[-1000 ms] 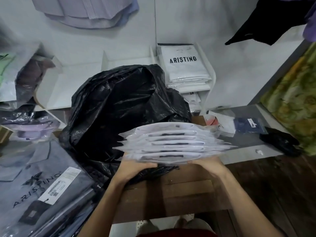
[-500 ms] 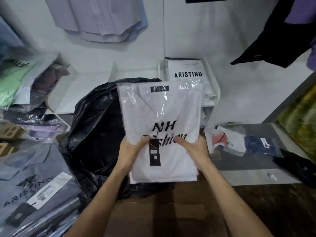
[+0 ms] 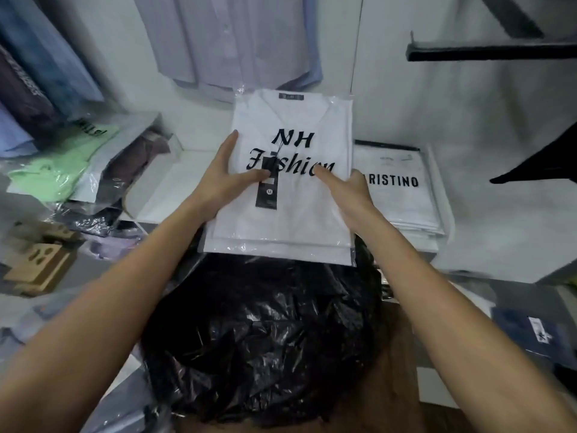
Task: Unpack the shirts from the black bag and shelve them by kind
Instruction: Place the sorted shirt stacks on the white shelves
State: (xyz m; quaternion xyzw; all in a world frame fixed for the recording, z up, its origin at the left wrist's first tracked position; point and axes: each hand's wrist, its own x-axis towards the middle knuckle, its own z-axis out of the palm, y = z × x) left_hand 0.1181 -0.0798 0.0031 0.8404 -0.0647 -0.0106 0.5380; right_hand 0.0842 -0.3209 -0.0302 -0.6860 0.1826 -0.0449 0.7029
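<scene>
Two hands hold a stack of white bagged shirts (image 3: 293, 195) printed "NH Fashion". The left hand (image 3: 226, 179) grips its left edge, thumb laid across the top and fingers underneath. The right hand (image 3: 346, 189) grips the right edge the same way, thumb on the print. A dark hang tag (image 3: 268, 190) lies between the thumbs. Whether the stack rests on the white shelf (image 3: 162, 195) or hangs above it is hard to tell. Just right sits a pile of white Aristino shirts (image 3: 402, 189). Nearer, below the forearms, the black bag (image 3: 262, 339) slumps on the tabletop (image 3: 402, 370).
</scene>
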